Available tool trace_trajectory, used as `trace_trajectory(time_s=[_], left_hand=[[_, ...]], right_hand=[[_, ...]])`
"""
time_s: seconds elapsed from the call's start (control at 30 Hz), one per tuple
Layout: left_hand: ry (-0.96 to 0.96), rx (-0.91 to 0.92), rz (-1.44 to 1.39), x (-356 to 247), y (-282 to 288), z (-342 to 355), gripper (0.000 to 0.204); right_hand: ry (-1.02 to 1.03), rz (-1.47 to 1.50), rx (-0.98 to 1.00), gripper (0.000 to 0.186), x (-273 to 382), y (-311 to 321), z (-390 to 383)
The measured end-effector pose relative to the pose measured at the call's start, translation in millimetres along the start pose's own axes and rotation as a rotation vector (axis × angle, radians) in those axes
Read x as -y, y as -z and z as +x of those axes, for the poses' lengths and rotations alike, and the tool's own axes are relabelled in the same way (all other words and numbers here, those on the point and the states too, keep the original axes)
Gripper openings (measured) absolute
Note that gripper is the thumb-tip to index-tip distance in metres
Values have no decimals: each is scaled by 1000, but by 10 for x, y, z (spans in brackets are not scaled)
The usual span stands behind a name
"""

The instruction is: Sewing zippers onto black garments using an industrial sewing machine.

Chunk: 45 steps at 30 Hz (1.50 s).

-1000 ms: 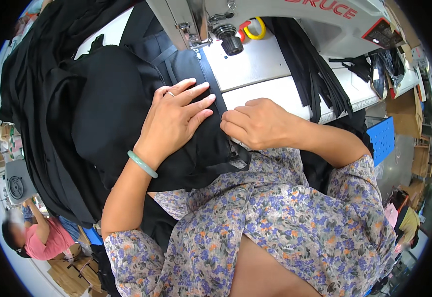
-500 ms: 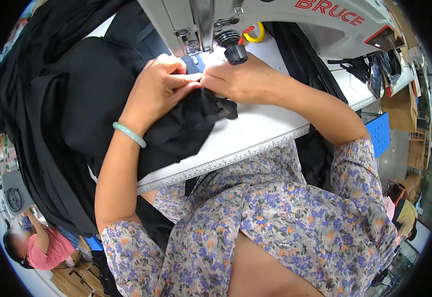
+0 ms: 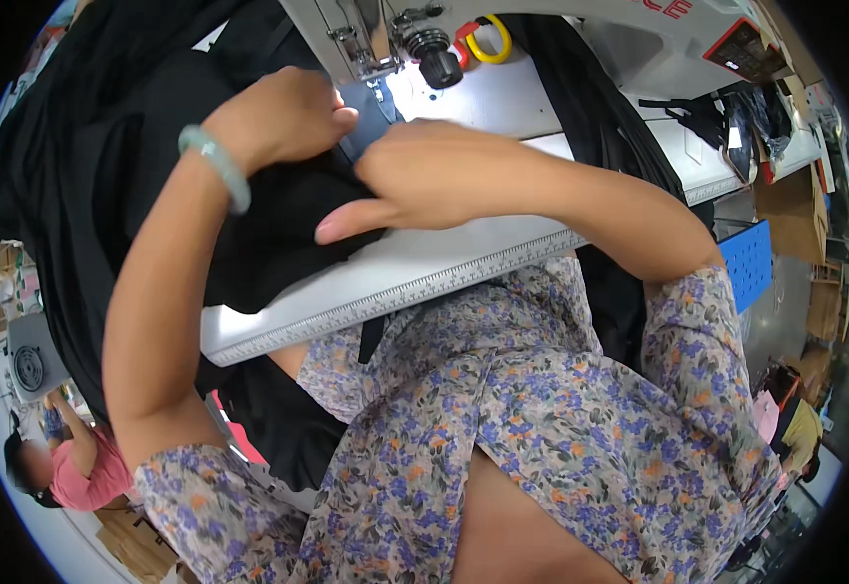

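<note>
Black fabric (image 3: 278,229) lies bunched over the left part of the white sewing table (image 3: 347,292). My left hand (image 3: 283,112) is curled closed on it, just left of the sewing machine's needle area, fingertips turned away from view. My right hand (image 3: 424,175) lies over the cloth at its right side, thumb stretched out toward the left; its other fingers are mostly hidden beneath the hand. The sewing machine's presser foot (image 3: 376,78) stands just beyond both hands, over a smooth dark strip of the fabric.
A ruler strip (image 3: 395,297) runs along the table's near edge. Yellow-and-red-handled scissors (image 3: 488,41) lie behind the machine's black tension knob (image 3: 437,63). More black cloth (image 3: 600,117) hangs across the right of the table. A person in pink (image 3: 89,467) is at the far lower left.
My hands, pinched together at the fabric before, have come apart. The left moved up and left, the right's thumb spread out, and the cloth's near edge shifted left, baring more table.
</note>
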<state>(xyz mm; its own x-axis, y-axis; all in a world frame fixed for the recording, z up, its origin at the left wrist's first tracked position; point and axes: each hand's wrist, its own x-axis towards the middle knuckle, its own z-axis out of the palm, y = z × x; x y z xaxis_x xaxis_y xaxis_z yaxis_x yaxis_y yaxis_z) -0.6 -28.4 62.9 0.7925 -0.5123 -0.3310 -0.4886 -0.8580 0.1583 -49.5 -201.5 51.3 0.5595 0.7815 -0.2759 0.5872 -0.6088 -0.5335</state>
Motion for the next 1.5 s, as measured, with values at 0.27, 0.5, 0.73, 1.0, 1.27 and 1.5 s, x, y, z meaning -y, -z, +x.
trace_trajectory(time_s=[0.27,0.5,0.73,1.0,1.27,1.5], left_hand=[[81,156,460,-192,-313,-365,61],[-103,-347,139,-75,-527,-579,52],[-395,-493,34,-320,-604,-547,25],[-298,-450,27,-162,-627,-538,16],[-251,-471,-106,-193,-647,-470,14],[-236,-536,-175,-232,-625,-462,22]], right_hand=[[751,-139,-78,43,98,-439,-186],[787,-141,-232,18,-232,-462,-471],[413,-642,-610,31,-472,-222,-467],[480,-779,-477,23,-584,-71,-171],[441,-524,-744,22,-674,-72,-129],[586,-445,-594,19,-659,-198,-156]])
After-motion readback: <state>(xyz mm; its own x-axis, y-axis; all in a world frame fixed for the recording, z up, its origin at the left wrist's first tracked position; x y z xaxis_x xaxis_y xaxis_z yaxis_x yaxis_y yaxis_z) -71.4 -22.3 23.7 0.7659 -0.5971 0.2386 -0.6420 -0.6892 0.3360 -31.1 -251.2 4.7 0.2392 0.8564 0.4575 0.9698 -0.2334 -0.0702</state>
